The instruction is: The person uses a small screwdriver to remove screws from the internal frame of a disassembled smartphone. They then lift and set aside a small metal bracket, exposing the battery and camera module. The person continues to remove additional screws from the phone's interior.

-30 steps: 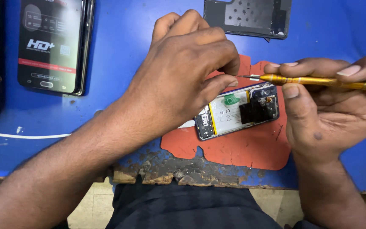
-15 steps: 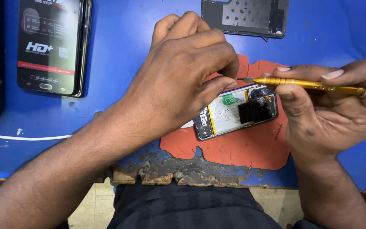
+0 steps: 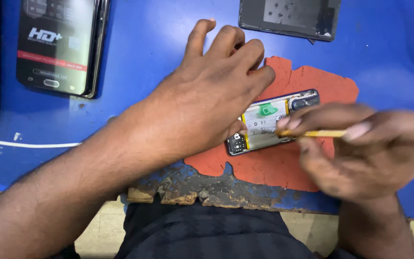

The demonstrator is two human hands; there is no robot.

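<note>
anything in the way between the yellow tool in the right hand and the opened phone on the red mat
Nothing visible. The yellow tool, held in the right hand, lies directly over the opened phone on the red mat. The left hand rests on the phone's left end, beside the tool's tip, not across it.

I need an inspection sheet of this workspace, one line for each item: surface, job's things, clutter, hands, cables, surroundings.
Surface: blue worktable with a chipped front edge; torn red rubber mat on it.
Job's things: opened phone without back cover lies on the mat, battery showing; thin yellow screwdriver above it.
Clutter: boxed black phone at upper left; dark grey back cover at top.
Hands: left hand rests on the phone's left end, fingers spread; right hand has its grip on the screwdriver.
Cables: white cable at left.
Surroundings: dark clothing, pale floor below.
</note>
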